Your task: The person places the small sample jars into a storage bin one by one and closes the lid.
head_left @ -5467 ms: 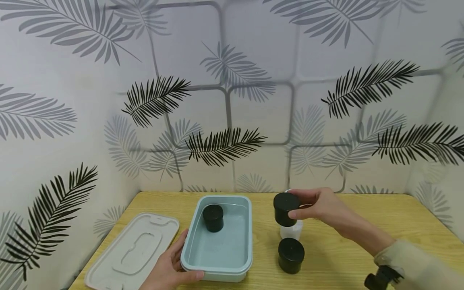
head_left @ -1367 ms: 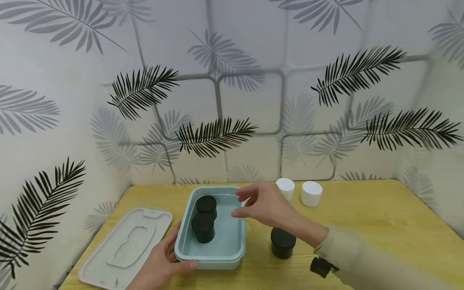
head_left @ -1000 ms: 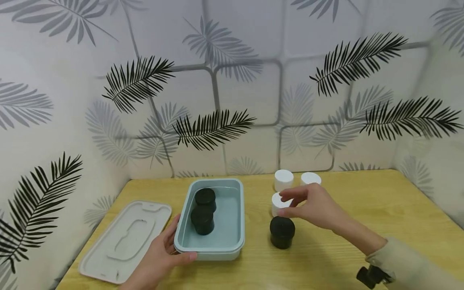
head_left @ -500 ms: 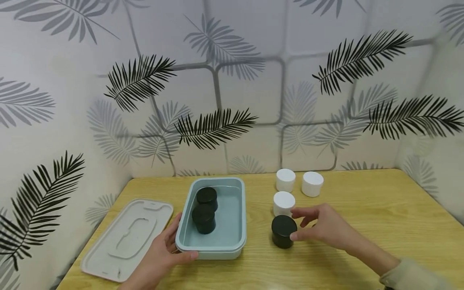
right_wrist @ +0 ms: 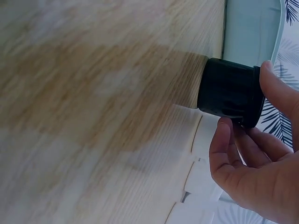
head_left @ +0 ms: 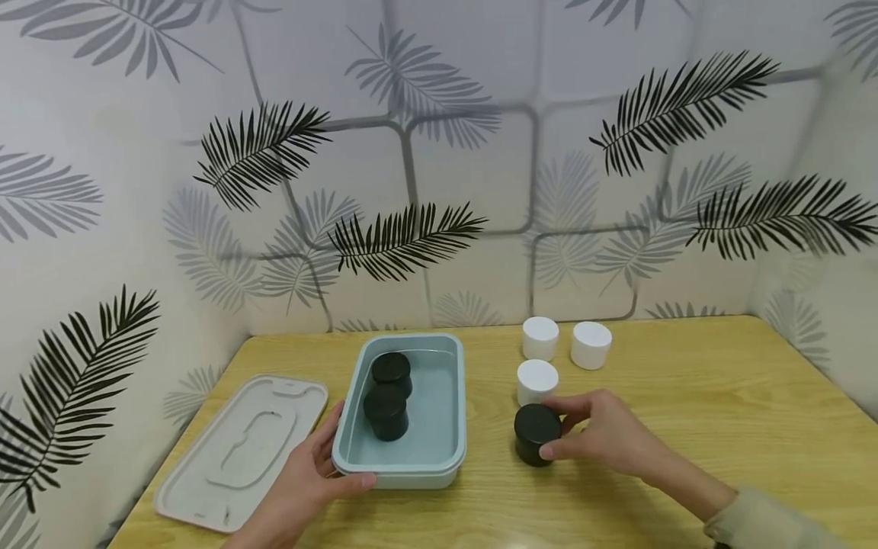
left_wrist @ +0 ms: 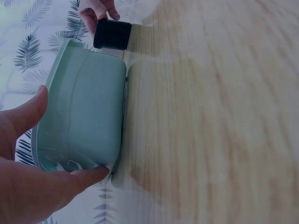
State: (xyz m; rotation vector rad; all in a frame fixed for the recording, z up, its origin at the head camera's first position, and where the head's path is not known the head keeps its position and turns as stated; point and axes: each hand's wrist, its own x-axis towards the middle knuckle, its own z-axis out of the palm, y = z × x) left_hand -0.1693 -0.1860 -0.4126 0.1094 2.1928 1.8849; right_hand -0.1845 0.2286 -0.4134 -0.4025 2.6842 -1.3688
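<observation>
In the head view, my left hand (head_left: 305, 484) grips the near left corner of a pale blue plastic container (head_left: 439, 412), its thumb at the front rim. Two black lidded jars stand inside along the left, a farther jar (head_left: 392, 369) and a nearer jar (head_left: 386, 415). To the right of the container, my right hand (head_left: 613, 438) pinches another black jar (head_left: 533, 433) between thumb and fingers. This jar (right_wrist: 231, 91) stands upright on the wooden table in the right wrist view. Just behind it is a white jar (head_left: 537, 381).
Two more white jars stand farther back, one on the left (head_left: 540, 338) and one on the right (head_left: 591, 345). A pale flat lid (head_left: 254, 450) lies left of the container. The patterned wall (head_left: 480, 297) rises behind the wooden table (head_left: 713, 396).
A second black jar now stands in the container. My right hand has moved from over the container back to the right and taken hold of the black jar there. My left hand keeps its hold.
</observation>
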